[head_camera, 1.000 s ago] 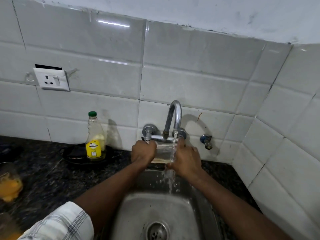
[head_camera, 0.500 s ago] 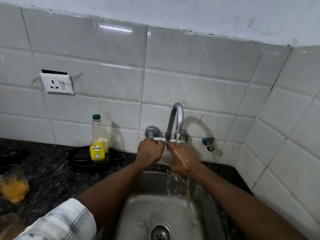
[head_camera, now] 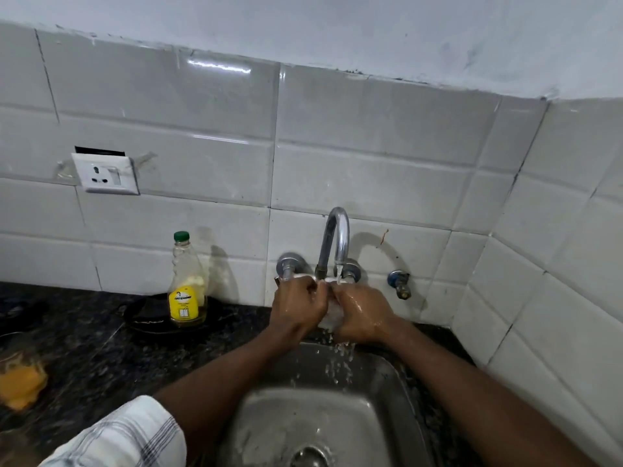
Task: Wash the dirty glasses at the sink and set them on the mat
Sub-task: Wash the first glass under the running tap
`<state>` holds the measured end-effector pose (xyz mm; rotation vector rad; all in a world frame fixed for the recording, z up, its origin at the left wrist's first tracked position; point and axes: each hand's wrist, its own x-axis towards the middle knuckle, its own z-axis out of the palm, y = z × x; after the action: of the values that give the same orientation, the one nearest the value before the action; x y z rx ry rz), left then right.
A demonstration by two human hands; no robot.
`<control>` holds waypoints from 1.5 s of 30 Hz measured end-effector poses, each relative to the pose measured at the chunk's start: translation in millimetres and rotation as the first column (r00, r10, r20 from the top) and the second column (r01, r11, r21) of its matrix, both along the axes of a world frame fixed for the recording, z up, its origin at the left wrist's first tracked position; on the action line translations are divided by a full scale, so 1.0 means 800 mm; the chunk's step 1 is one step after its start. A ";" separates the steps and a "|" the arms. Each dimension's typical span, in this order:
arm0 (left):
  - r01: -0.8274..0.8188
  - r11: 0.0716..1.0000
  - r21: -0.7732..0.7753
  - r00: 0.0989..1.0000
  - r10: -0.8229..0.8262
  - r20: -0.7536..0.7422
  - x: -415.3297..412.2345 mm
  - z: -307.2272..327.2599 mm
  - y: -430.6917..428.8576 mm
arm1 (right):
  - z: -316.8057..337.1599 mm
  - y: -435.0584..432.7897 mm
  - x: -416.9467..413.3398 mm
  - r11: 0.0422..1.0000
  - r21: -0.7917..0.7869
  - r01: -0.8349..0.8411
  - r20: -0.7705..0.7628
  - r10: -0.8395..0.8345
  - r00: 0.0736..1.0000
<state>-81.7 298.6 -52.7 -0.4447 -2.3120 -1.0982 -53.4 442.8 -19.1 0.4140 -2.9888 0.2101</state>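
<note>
Glass (head_camera: pixel 329 319) gripped by left hand (head_camera: pixel 297 308), right hand (head_camera: pixel 363 315) (wet) beneath tap (head_camera: pixel 338 235).

Worn on the head, facing forward and down, close over the sink (head_camera: pixel 381 416) at lower centre. Tap (head_camera: pixel 338 230) at mid-frame, tiled wall (head_camera: pixel 337 129) across the upper half. Wide-angle, lines bowed near the edges. One view only.

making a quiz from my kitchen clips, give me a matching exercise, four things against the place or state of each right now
1 bottle
2 socket
3 tap
4 glass

a running water
b held by left hand and right hand
c green cap
d on the wall tiles

Pairs: 1-c, 2-d, 3-a, 4-b
</note>
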 end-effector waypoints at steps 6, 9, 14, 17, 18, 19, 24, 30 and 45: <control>0.135 0.981 -0.136 0.975 -0.108 0.192 -0.008 0.016 0.005 | -0.009 0.002 0.004 0.997 -0.076 0.014 0.081 -0.008 0.997; 0.019 0.999 -0.034 0.928 -0.005 0.373 -0.013 0.029 0.017 | -0.007 -0.005 0.005 0.994 0.102 0.048 -0.180 -0.029 0.983; 0.191 0.966 -0.172 0.954 -0.224 -0.201 0.004 -0.012 -0.009 | 0.004 0.014 0.002 0.946 -0.323 0.023 0.304 0.081 0.949; 0.128 0.985 -0.113 0.991 -0.123 0.051 -0.007 0.006 0.002 | -0.009 -0.006 0.006 0.994 -0.077 0.072 0.066 -0.066 0.996; 0.068 0.993 -0.093 0.984 -0.051 0.172 -0.009 0.013 0.008 | -0.011 -0.012 0.006 0.995 0.003 0.099 -0.057 -0.099 0.993; 0.032 0.996 -0.082 0.968 -0.010 0.250 -0.011 0.016 0.012 | -0.016 -0.013 0.003 0.993 0.019 0.118 -0.124 -0.115 0.986; 0.196 0.963 -0.184 0.956 -0.229 -0.180 -0.005 -0.011 -0.007 | -0.002 0.004 0.002 0.936 -0.353 0.001 0.221 0.082 0.972; 0.070 0.983 -0.169 0.984 -0.040 0.176 -0.024 0.007 0.013 | -0.025 -0.016 -0.002 0.986 -0.044 0.160 -0.097 -0.163 0.982; -0.256 0.588 0.767 0.147 -0.760 0.633 0.001 -0.045 0.012 | -0.069 -0.031 -0.009 0.131 -0.976 0.172 0.170 -0.027 0.985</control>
<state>-80.5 308.0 -88.4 0.3740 -2.1734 -3.2304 -60.3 417.9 -74.4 -0.0152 -2.1091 2.0968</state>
